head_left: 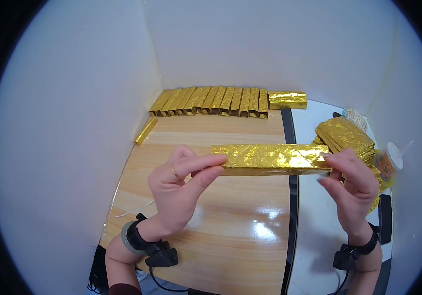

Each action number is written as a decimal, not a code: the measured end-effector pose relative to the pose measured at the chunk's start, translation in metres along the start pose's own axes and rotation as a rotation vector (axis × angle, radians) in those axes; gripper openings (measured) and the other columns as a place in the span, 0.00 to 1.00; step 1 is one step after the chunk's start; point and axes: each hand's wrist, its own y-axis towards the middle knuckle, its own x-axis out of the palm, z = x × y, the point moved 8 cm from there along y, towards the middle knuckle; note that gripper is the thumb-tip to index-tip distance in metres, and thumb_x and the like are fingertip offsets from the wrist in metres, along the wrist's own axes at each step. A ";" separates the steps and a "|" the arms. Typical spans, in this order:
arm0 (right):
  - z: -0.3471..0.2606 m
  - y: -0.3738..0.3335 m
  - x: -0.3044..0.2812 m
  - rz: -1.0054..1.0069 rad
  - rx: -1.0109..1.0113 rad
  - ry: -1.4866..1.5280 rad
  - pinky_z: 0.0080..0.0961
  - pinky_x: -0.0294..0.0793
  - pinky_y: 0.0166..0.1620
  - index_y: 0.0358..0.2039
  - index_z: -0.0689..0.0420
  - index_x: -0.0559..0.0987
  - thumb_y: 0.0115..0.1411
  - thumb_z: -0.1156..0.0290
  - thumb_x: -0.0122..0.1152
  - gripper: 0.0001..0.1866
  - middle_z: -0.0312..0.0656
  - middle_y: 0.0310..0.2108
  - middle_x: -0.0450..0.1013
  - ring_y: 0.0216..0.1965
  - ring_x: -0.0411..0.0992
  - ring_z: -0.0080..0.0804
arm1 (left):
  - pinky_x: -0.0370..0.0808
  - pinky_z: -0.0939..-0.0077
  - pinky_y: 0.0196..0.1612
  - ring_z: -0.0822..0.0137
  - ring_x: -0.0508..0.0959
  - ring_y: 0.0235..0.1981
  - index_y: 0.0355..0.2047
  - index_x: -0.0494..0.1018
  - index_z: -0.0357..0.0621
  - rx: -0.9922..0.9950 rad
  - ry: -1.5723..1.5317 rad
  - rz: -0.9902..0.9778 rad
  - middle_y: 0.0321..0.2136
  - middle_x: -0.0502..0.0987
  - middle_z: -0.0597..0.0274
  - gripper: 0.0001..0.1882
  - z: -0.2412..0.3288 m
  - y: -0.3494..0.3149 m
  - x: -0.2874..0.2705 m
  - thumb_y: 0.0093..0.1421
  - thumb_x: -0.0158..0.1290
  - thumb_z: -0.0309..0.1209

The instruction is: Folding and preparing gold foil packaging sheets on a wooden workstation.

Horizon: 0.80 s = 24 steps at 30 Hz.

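Note:
A long, narrow gold foil paper box (265, 158) is held level above the table between my two hands. My left hand (179, 184) pinches its left end between thumb and fingers. At the other end, my right hand (351, 184) has a fingertip on the foil and the thumb just below the lower edge, slightly blurred. Behind it lies a stack of flat gold foil sheets (344, 133), partly covered by my right hand lower down. Similar gold foil boxes (208, 101) stand side by side in a row at the back, their near ends showing openings.
Another foil box (287, 100) lies crosswise at the row's right end, and a slim one (146, 131) by the left wall. A lidded cup with a straw (390, 160) stands at right. A dark strip (292, 216) divides the wooden tabletop (220, 246) from a white surface.

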 end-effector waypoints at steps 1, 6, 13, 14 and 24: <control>0.001 0.000 -0.001 0.019 -0.029 -0.054 0.15 0.64 0.30 0.40 0.61 0.82 0.50 0.81 0.68 0.15 0.37 0.30 0.77 0.28 0.68 0.20 | 0.64 0.84 0.29 0.77 0.68 0.27 0.39 0.82 0.41 -0.040 -0.022 -0.008 0.23 0.75 0.69 0.15 -0.002 0.000 0.001 0.50 0.62 0.17; 0.002 -0.001 -0.003 0.023 -0.044 -0.097 0.17 0.65 0.30 0.35 0.62 0.83 0.50 0.83 0.67 0.10 0.38 0.28 0.77 0.26 0.68 0.21 | 0.64 0.85 0.29 0.77 0.68 0.27 0.39 0.82 0.42 -0.098 0.012 -0.016 0.23 0.74 0.69 0.14 -0.003 0.000 0.002 0.50 0.62 0.18; 0.036 -0.006 -0.005 0.134 0.486 0.223 0.11 0.68 0.34 0.38 0.62 0.82 0.55 0.79 0.65 0.09 0.34 0.31 0.77 0.31 0.71 0.14 | 0.65 0.83 0.29 0.76 0.66 0.26 0.39 0.82 0.43 -0.192 -0.077 0.016 0.25 0.78 0.69 0.15 -0.010 0.001 0.007 0.48 0.64 0.20; 0.041 -0.007 -0.008 0.175 0.523 0.265 0.10 0.68 0.34 0.39 0.62 0.82 0.56 0.78 0.65 0.09 0.33 0.32 0.77 0.32 0.71 0.14 | 0.65 0.83 0.29 0.76 0.66 0.26 0.39 0.82 0.43 -0.190 -0.078 0.012 0.25 0.78 0.69 0.15 -0.010 0.003 0.006 0.48 0.64 0.20; 0.027 -0.005 -0.002 0.141 0.392 0.259 0.11 0.66 0.27 0.41 0.59 0.82 0.54 0.78 0.66 0.12 0.34 0.31 0.78 0.27 0.69 0.15 | 0.65 0.82 0.29 0.74 0.67 0.27 0.38 0.83 0.46 0.116 0.144 -0.087 0.25 0.78 0.68 0.16 0.002 0.000 0.008 0.47 0.64 0.18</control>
